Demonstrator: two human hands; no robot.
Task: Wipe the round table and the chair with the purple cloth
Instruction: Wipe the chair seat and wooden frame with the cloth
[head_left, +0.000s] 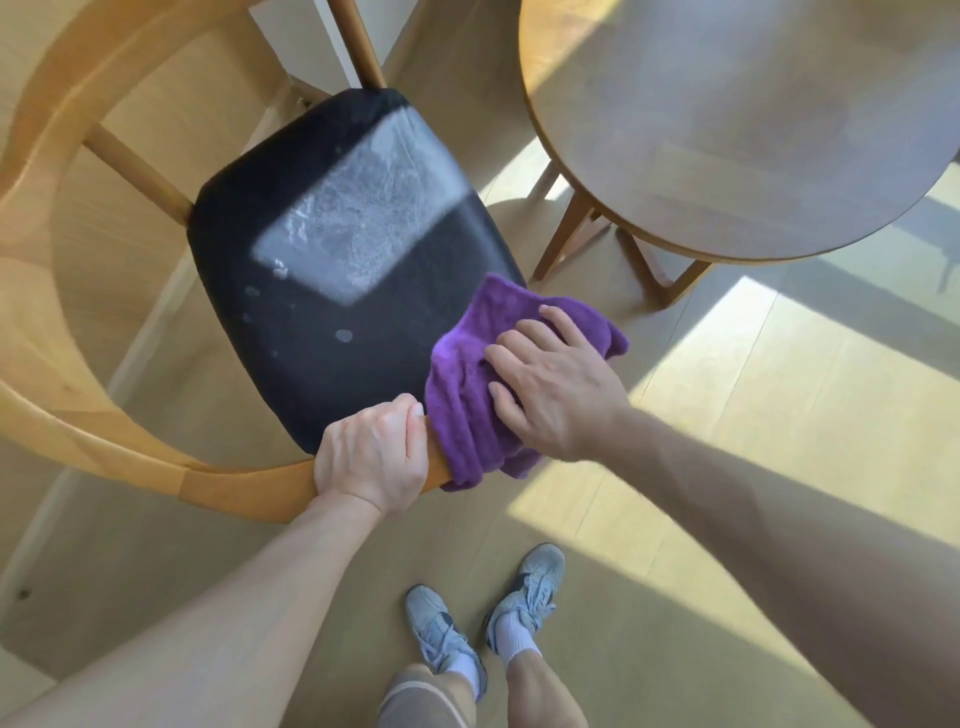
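The cloth (470, 395) is found bunched at the near right corner of the chair's seat (332, 291), draped over the end of the wooden armrest (218, 483) and hanging partly past the seat edge. It is pressed down by the right hand (556, 384), whose fingers (558, 322) are spread nearly flat on top of it, not clenched. The armrest end, just beside the cloth, is gripped by the left hand (371, 457), its fingers wrapped round the wood; the chair (67, 171) is judged to be steadied by this.

On the dark seat, several pale spots are noted left of the cloth, and a mottled whitish patch is shown where sunlight falls across the middle. Whether that patch is dust, residue or only glare cannot be determined. The seat is therefore judged not fully wiped, and the curved back rail shows no sign either way.

The desk (727, 130) stands to the right, well apart from the cloth, with nothing on its visible top. Its surface looks even, with a faint sheen; whether it has been wiped cannot be told from this view.

The chair stage is assessed as in hand, with the rest of the seat and frame outstanding. The person's shoes (483, 618) are seen on the floor (727, 467) below.
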